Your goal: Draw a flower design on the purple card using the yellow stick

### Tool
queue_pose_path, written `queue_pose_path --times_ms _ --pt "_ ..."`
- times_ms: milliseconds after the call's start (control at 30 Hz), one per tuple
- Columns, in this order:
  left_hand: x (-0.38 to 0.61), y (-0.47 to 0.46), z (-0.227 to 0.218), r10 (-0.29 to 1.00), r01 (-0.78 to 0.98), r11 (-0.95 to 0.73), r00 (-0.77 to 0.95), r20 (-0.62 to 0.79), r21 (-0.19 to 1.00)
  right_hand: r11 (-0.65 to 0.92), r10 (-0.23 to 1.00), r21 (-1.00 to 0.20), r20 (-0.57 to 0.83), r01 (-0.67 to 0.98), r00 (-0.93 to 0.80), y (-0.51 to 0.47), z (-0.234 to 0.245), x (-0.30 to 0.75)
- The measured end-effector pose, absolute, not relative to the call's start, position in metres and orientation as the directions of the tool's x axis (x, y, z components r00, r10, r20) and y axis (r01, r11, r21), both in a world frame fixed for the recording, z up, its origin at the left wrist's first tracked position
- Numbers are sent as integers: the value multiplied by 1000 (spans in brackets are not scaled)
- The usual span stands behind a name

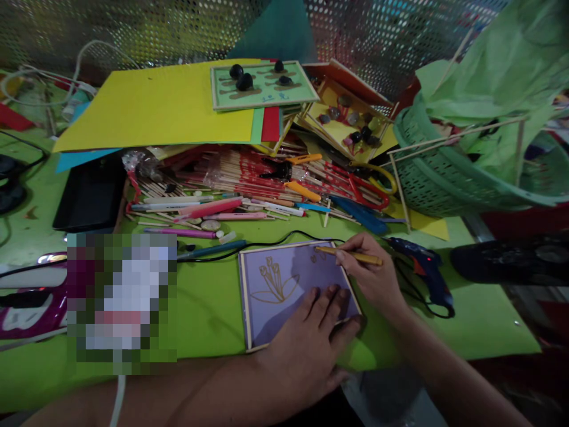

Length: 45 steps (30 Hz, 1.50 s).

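A purple card [262, 320] edged with thin wooden sticks lies on the green table. Gold outlines of a flower with leaves [276, 281] are drawn on its left half, and small marks show near the top right. My right hand [371, 270] grips a gold marker pen [362, 257], its tip at those upper marks. Across the card's lower right part, my left hand [311, 338] rests flat with fingers spread, hiding that corner.
Right of the card lies a blue glue gun [422, 267] with its cable. Behind are pens [213, 207], bundled sticks [235, 172], orange-handled pliers [288, 172], red-handled scissors [362, 187], yellow sheets [164, 107], a framed green card [262, 89] and a green basket [444, 172]. A dark tablet [89, 196] lies left.
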State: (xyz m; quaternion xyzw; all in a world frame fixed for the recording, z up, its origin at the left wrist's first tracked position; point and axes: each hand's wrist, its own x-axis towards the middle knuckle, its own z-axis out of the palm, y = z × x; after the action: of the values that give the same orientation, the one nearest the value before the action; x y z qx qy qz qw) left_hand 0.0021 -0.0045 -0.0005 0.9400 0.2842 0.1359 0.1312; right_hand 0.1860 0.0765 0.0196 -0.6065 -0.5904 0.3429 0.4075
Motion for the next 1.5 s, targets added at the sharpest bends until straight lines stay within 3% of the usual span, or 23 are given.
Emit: queue_pose_path --times_ms 1500 --pt "1 -3 -1 566 490 -800 807 167 346 48 985 -910 112 411 132 75 19 195"
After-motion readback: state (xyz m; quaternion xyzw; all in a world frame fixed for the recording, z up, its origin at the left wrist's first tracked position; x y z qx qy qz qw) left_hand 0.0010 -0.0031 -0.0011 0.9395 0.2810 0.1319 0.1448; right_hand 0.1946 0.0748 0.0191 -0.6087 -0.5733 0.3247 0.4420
